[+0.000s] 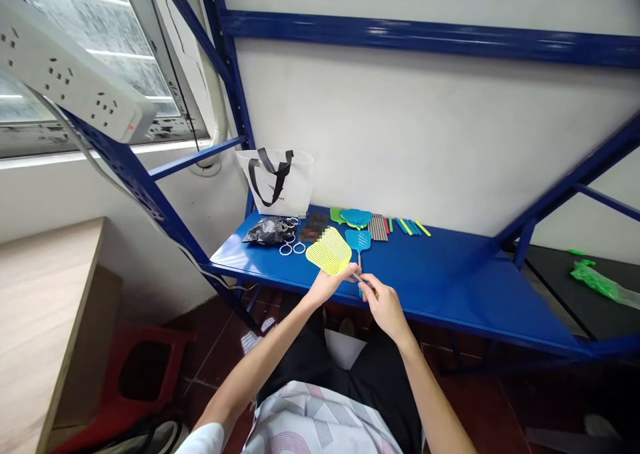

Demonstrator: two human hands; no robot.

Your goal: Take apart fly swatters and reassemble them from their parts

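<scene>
A yellow fly swatter [330, 251] is held up over the front edge of the blue table, its perforated head tilted to the left. My left hand [336, 281] is closed near the base of that head. Farther along the grey shaft, my right hand [383, 302] has its fingers closed round the handle end, which is mostly hidden. Just behind the hands a blue fly swatter [358, 241] lies with its shaft toward me. Beyond it are stacked blue swatter heads [356, 217] and a green swatter head [336, 215].
Grey rods [379, 227] and several coloured sticks [410, 227] lie along the back of the blue table [450, 274]. On the left are a black plastic bag [270, 230], white-ringed scissors [286, 248] and a white tote bag [277, 181]. A power strip [75, 74] hangs at upper left.
</scene>
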